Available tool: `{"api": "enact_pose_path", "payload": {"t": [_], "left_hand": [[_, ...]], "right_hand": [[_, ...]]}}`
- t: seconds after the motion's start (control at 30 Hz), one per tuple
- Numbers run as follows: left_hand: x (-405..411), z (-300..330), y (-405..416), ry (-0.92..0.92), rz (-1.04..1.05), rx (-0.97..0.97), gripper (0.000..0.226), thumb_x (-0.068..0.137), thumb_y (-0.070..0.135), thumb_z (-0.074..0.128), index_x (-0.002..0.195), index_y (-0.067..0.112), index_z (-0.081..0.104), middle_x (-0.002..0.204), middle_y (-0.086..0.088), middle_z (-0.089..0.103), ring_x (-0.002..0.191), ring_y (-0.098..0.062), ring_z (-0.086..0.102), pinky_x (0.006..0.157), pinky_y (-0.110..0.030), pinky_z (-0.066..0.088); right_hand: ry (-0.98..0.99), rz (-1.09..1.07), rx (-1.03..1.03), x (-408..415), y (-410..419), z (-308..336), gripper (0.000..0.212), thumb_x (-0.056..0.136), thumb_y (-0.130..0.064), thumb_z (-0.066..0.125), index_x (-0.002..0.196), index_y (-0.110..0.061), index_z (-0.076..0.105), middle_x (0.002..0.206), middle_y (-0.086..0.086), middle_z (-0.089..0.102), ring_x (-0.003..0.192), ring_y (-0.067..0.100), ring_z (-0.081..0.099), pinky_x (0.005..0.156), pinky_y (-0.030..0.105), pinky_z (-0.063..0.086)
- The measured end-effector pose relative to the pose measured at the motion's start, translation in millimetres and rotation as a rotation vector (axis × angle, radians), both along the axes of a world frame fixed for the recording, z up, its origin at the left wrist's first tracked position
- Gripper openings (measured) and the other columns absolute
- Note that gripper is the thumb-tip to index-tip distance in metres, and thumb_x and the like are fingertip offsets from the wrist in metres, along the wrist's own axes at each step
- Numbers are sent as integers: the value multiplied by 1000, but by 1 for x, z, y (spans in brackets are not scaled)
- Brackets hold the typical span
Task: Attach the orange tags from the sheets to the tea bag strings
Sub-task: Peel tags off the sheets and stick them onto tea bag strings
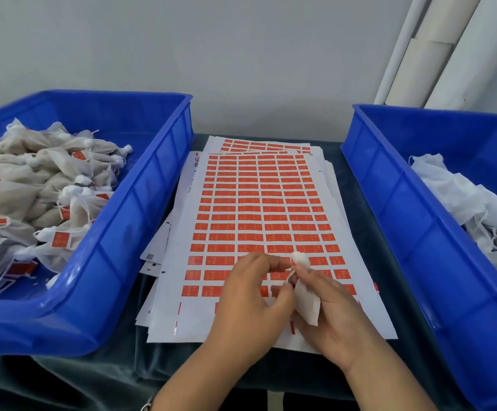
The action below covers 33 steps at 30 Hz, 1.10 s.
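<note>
A stack of white sheets point(259, 203) printed with rows of orange tags lies in the middle of the table. Over its near end, my right hand point(339, 318) grips a white tea bag point(305, 301), knotted top pointing away from me. My left hand point(250, 295) is beside it, thumb and fingers pinching at the bag's thin string point(290, 275). Whether a tag is between my fingers is hidden.
A blue bin point(140, 185) at the left holds several tea bags with orange tags on them. Another blue bin point(395, 185) at the right holds white bags without tags. A dark cloth point(99, 372) covers the table. Behind it stands a pale wall.
</note>
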State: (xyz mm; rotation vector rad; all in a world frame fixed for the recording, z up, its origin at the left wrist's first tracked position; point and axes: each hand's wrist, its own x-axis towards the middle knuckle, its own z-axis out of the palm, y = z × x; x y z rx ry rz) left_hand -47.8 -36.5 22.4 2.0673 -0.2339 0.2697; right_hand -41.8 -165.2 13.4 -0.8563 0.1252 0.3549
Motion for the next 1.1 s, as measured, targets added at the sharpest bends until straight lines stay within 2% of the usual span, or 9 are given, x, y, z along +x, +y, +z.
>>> {"api": "enact_pose_path", "payload": {"t": [0.1,0.2,0.3,0.43,0.57,0.8,0.93,1.0,1.1], "left_hand": [[1,0,-2,-7,-6,49,19,81,45,65,85,57,51,88,36,55,97,13,50,74,-2,38],[5,-3,0,-13,-7,26,20,81,35,68,101,38,68,75,37,55,89,15,53,69,-2,43],[9,-2,6,-71,-7,99,17,82,27,70,98,29,73,65,39,52,86,18,51,72,4,36],[13,6,11,-186,7,268,12,82,24,70,92,26,75,70,31,47,68,11,52,60,0,38],[18,12,15,-175,86,287,9,86,23,64,92,23,71,74,32,43,70,8,49,67,-4,34],[31,25,24,-146,209,269,7,88,23,61,91,24,67,75,30,46,74,1,52,66,-8,38],[29,32,23,-120,93,213,8,86,24,64,84,31,65,73,30,51,75,4,55,59,-3,41],[27,39,23,-144,26,167,16,84,22,66,79,36,60,72,28,54,83,12,51,67,2,38],[26,49,22,-195,-6,123,21,82,19,68,76,37,59,71,29,54,83,15,50,69,2,37]], "right_hand": [[23,0,-6,0,0,-4,27,79,-23,66,104,-18,74,115,11,69,107,25,66,81,35,56],[53,-7,27,1,-1,-8,29,82,-21,65,109,-10,71,118,17,66,109,29,64,84,35,55],[40,-3,57,1,-1,-8,25,80,-18,67,102,-9,74,106,15,71,96,23,70,78,31,56],[17,-3,-6,1,1,-6,24,71,-20,71,93,-14,77,95,7,73,79,13,71,72,27,56],[30,-25,-84,0,2,-4,29,63,-17,75,91,-20,77,98,5,73,76,13,71,72,28,56],[-12,64,-274,-4,4,3,37,83,5,61,94,-27,76,104,-2,72,90,20,69,72,26,54],[-178,208,-386,-6,1,12,25,73,-21,76,97,-30,75,100,-12,70,97,17,61,81,26,54],[-231,265,-268,-3,-3,20,42,62,-45,82,98,-24,75,98,-6,70,98,16,62,87,30,53],[-297,191,-229,3,-5,31,32,78,-47,70,94,-20,76,101,2,71,102,22,65,83,31,52]]}}
